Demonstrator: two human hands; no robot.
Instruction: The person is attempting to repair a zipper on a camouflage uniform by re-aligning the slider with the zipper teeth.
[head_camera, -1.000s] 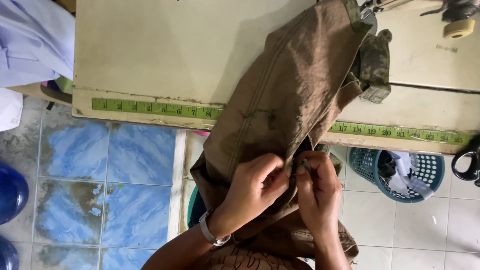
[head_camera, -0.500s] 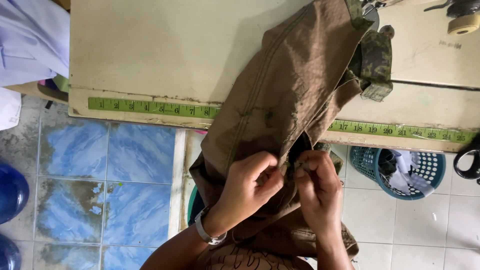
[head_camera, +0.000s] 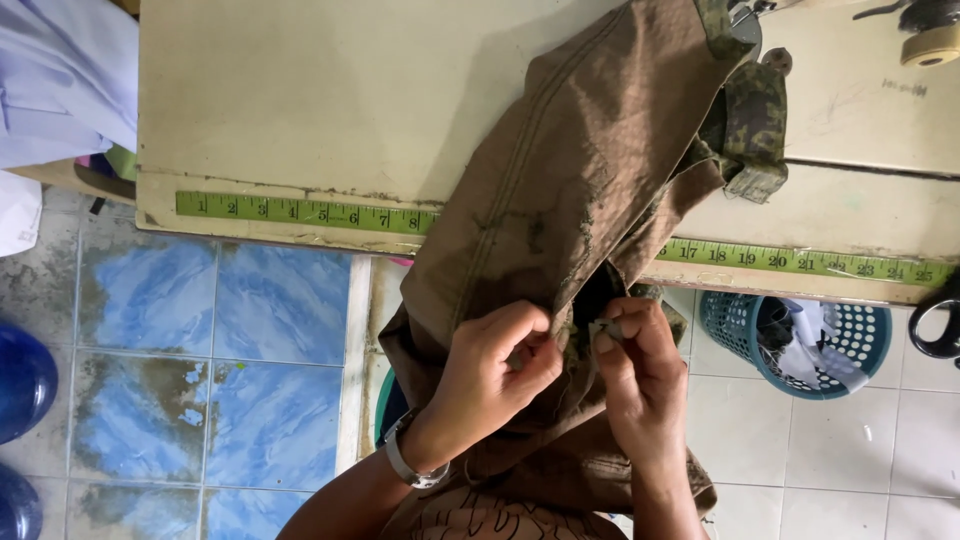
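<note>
Brown garment (head_camera: 560, 200) is draped off the tabletop (head_camera: 330, 100) edge into the lap; a seam fold is pinched by the left hand (head_camera: 495, 370) and right hand (head_camera: 635, 365), held taut for close work.

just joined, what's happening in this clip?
A person sits at a sewing table with a brown garment draped from the tabletop down into their lap. The left hand pinches the fabric near an opening, and the right hand holds a small grey piece at that spot. A green tape measure runs along the table edge; a teal basket sits on the floor.
</note>
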